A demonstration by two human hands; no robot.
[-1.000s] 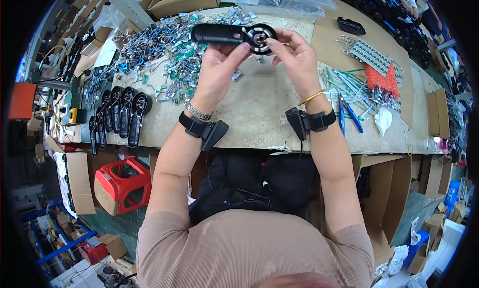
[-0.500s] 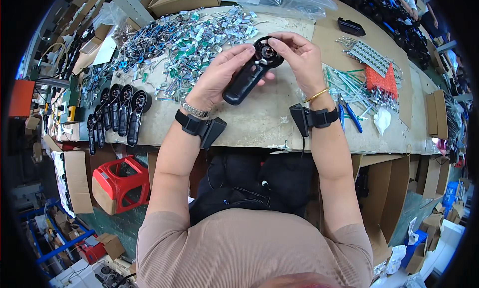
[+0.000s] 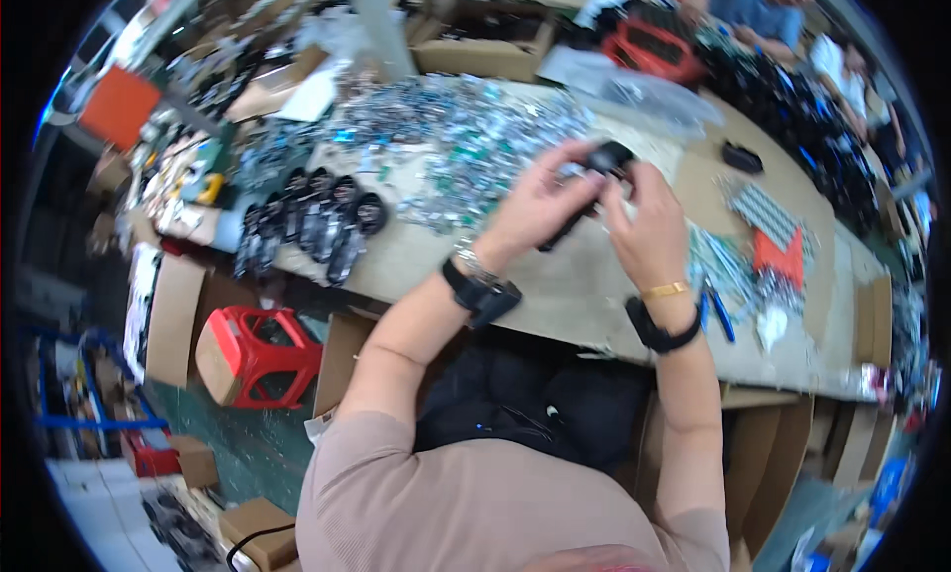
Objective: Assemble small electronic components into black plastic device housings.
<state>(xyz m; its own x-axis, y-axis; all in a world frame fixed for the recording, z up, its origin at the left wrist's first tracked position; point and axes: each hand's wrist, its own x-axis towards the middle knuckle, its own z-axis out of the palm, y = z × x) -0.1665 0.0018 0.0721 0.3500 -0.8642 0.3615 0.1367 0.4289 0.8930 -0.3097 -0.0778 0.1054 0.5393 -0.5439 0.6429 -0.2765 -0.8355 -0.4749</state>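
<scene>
At far left, an orange panel [image 3: 120, 107] stands beyond the end of the work surface [image 3: 584, 295], and a red stool [image 3: 238, 344] sits on the green floor [image 3: 265, 455] below the near edge. Next, a row of black handled housings [image 3: 345, 260] lies side by side at the left of the surface, rounded ends pointing away from the person. Behind and to the right spreads a dense heap of small silver, green and blue parts [image 3: 466, 126].

At centre, the left hand [image 3: 535, 208] has its grip closed on a single black housing [image 3: 608, 157], held above the surface just to the right of the heap; its rounded end is uppermost and its handle slants down toward the lower left. The right hand [image 3: 651, 230] meets it from the right, fingertips at the rounded end; blur prevents telling whether this grip is closed on it.

Farther right, a clear plastic bag [image 3: 654, 104] lies near the back edge. Blue-handled pliers [image 3: 722, 316] rest near the right wrist, followed by a black part [image 3: 742, 158], a gridded panel [image 3: 765, 215], a red-orange piece [image 3: 778, 260] and a white wad [image 3: 772, 329].
</scene>
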